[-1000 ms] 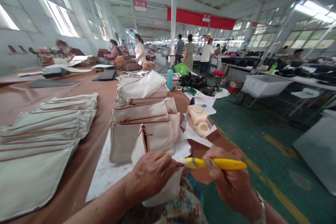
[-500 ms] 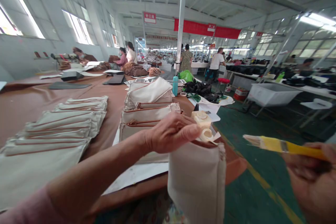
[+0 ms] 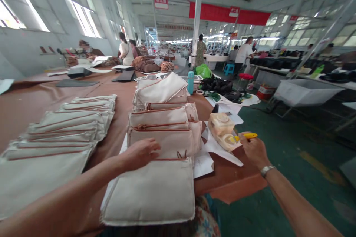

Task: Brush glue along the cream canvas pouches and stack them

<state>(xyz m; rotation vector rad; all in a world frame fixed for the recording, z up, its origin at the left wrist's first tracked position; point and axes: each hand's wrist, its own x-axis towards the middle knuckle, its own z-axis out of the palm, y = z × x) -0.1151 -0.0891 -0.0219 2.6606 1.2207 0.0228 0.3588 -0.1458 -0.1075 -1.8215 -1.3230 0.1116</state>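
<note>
By the pot [image 3: 221, 123] at right, the right hand [image 3: 253, 150] pinches a brush [image 3: 252, 136] (overloaded, it could stain pouches [image 3: 150, 194]); the left hand [image 3: 143, 152] is half-spread.

i've got a bench [image 3: 30, 100] w/ a brn cover, wrinkled on the l. on it at l: a row of overlapping pale pouches [image 3: 69, 133]. mid: a 2nd row [image 3: 160, 116], w/ white paper [image 3: 204, 164] partly under. at r, a white sheet [image 3: 222, 154] under a plastic container [image 3: 221, 123]. further back: blue bottle [image 3: 190, 83], small roll [image 3: 199, 92], dk grey sheet [image 3: 77, 83].
</note>
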